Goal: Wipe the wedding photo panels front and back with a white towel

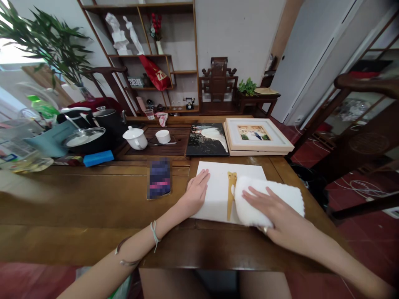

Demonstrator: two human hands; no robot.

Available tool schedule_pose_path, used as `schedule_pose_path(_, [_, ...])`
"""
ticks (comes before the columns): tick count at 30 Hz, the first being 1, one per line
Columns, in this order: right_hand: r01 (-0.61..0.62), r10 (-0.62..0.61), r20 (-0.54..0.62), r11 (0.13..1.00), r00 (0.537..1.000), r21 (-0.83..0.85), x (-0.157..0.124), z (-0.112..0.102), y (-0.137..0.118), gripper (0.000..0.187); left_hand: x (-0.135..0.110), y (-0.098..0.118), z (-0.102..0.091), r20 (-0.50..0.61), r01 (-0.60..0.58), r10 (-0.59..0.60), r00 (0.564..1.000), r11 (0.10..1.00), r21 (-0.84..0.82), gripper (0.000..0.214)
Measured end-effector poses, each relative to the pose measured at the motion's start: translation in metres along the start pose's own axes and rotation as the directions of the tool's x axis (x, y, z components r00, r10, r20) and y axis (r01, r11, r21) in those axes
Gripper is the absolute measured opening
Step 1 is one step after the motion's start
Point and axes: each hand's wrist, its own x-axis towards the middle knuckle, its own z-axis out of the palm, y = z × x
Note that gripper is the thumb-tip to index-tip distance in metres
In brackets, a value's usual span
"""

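Wooden table (93,191) ahead: left hand (195,194), fingers loosely together, on a white board (216,187); right hand (279,214), fingers spread, on a fluffy towel (249,215), I think.

I log one head view, looking forward and down from above the near edge of the surface (218,246), beyond its far edge.

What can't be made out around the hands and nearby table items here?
All in the head view:
- Flat white rectangular board: lower right corner, hidden by the fluffy white cloth.
- Right hand: palm, hidden by its own back.
- Dark blue rectangular object: details, blurred by pixelation.
- Left arm: upper end, cut off by the bottom edge.
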Motion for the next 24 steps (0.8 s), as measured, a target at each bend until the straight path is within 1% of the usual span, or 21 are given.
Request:
schedule_pose_path(2, [0.01, -0.011, 0.046, 1.0, 0.999, 0.016, -0.018, -0.004, -0.016, 0.094, 0.0, 0.0, 0.0, 0.004, 0.001, -0.001, 1.0, 1.0, -0.003, 0.047])
schedule_pose_path(3, [0.012, -0.014, 0.066, 1.0, 0.998, 0.023, -0.023, -0.006, -0.021, 0.093, 0.0, 0.0, 0.0, 0.003, -0.001, 0.001, 1.0, 1.0, -0.003, 0.047])
schedule_pose_path(5, [-0.003, 0.001, 0.087, 1.0, 0.996, 0.03, -0.02, -0.011, -0.021, 0.084, 0.0, -0.001, 0.0, 0.002, -0.008, 0.008, 1.0, 1.0, 0.0, 0.047])
schedule_pose_path(7, [-0.053, 0.051, 0.064, 0.998, 0.997, 0.022, -0.002, -0.013, -0.011, 0.07, 0.0, -0.002, 0.0, 0.005, -0.02, 0.02, 1.0, 1.0, 0.004, 0.047])
schedule_pose_path(9, [-0.122, 0.122, 0.005, 0.993, 0.993, 0.006, 0.027, -0.013, 0.005, 0.06, 0.0, -0.004, 0.001, 0.007, -0.031, 0.031, 1.0, 0.999, 0.01, 0.046])
schedule_pose_path(11, [-0.184, 0.184, -0.064, 0.983, 0.981, 0.002, 0.057, -0.011, 0.02, 0.056, 0.0, -0.005, 0.003, 0.001, -0.033, 0.033, 0.999, 0.999, 0.018, 0.046])
schedule_pose_path(13, [-0.235, 0.236, -0.119, 0.972, 0.964, 0.022, 0.082, -0.008, 0.029, 0.053, 0.0, -0.006, 0.005, -0.015, -0.03, 0.031, 0.999, 0.999, 0.025, 0.046])
schedule_pose_path(14, [-0.241, 0.243, -0.133, 0.97, 0.961, 0.026, 0.09, -0.007, 0.029, 0.053, 0.0, -0.007, 0.007, -0.028, -0.03, 0.03, 0.999, 0.999, 0.027, 0.046])
schedule_pose_path(16, [-0.211, 0.21, -0.129, 0.977, 0.969, 0.0, 0.098, -0.004, 0.024, 0.055, 0.0, -0.008, 0.008, -0.052, -0.036, 0.038, 0.998, 0.999, 0.03, 0.045])
schedule_pose_path(18, [-0.143, 0.139, -0.087, 0.989, 0.986, -0.045, 0.092, -0.002, 0.01, 0.065, 0.0, -0.009, 0.01, -0.068, -0.046, 0.048, 0.997, 0.998, 0.032, 0.045])
schedule_pose_path(20, [-0.071, 0.07, -0.016, 0.996, 0.997, -0.061, 0.076, -0.001, -0.009, 0.077, 0.0, -0.009, 0.01, -0.068, -0.05, 0.053, 0.996, 0.998, 0.034, 0.045])
schedule_pose_path(22, [0.012, -0.01, 0.066, 0.999, 0.998, -0.032, 0.055, -0.002, -0.03, 0.085, 0.0, -0.009, 0.01, -0.063, -0.05, 0.052, 0.997, 0.998, 0.036, 0.045])
schedule_pose_path(24, [0.111, -0.112, 0.144, 0.994, 0.983, 0.018, 0.033, -0.006, -0.049, 0.091, 0.0, -0.009, 0.009, -0.063, -0.049, 0.052, 0.997, 0.998, 0.039, 0.045])
